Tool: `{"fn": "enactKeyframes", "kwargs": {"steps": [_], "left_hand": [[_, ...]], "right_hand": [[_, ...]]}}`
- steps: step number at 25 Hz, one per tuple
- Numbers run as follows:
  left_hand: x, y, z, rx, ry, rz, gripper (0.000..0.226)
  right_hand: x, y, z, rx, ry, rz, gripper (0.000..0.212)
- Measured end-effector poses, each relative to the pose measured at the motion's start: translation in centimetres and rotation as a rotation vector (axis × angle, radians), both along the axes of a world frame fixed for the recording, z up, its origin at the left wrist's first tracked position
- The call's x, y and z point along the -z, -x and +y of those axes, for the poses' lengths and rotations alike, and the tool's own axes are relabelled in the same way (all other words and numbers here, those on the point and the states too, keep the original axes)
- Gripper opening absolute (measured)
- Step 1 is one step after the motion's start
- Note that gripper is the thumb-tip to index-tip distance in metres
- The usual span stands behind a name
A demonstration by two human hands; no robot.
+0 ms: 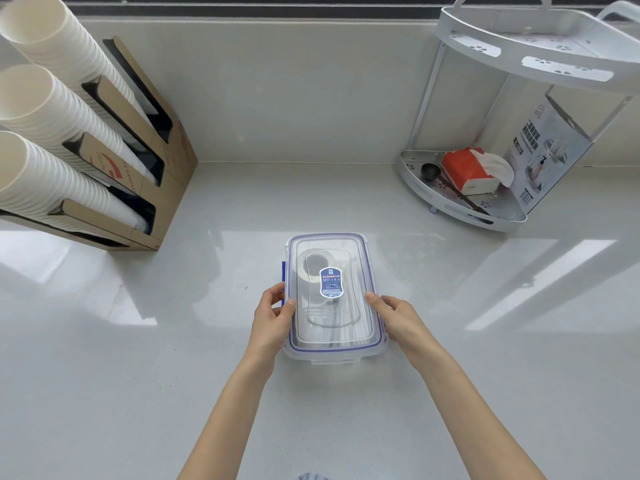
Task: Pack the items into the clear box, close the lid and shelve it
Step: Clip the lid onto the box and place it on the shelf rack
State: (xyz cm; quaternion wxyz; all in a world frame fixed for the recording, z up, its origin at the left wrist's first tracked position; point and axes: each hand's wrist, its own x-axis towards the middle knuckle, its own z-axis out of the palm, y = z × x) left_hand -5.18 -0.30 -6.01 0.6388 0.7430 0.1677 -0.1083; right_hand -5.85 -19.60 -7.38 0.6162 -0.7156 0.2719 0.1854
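Note:
A clear box (pixel 360 351) with a blue-edged lid (pixel 349 251) sits on the white counter, lid on top. Through the lid I see a white roll with a dark hole (pixel 313 266) and other pale items I cannot make out. A blue label (pixel 331 282) is stuck on the lid. My left hand (pixel 273 318) grips the box's left side, thumb on the lid, fingers at the blue left latch (pixel 283 271). My right hand (pixel 398 318) holds the right side, thumb on the lid edge.
A white two-tier corner shelf (pixel 460 206) stands at the back right, holding an orange tissue pack (pixel 465 169), a black spoon (pixel 431 171) and a printed carton (pixel 550 150). A cardboard holder (pixel 166 168) with stacks of paper cups (pixel 52 109) stands at the left.

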Motion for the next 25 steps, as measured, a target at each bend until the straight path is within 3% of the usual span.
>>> {"fn": "enactKeyframes", "kwargs": {"steps": [5,17,22,25], "left_hand": [[-0.1,0.0,0.1,0.004,0.003,0.007,0.034],[-0.2,0.0,0.1,0.011,-0.011,0.014,0.035],[-0.1,0.0,0.1,0.007,-0.012,0.021,0.038],[0.1,0.1,0.2,0.004,0.018,0.115,0.048]], "right_hand": [[-0.3,-0.1,0.7,0.129,0.131,-0.154,0.045],[-1.3,0.1,2.6,-0.037,0.531,-0.288,0.026],[-1.4,-0.1,2.6,-0.059,0.544,-0.287,0.022],[-1.5,-0.2,2.4,-0.071,0.531,-0.287,0.022]]}}
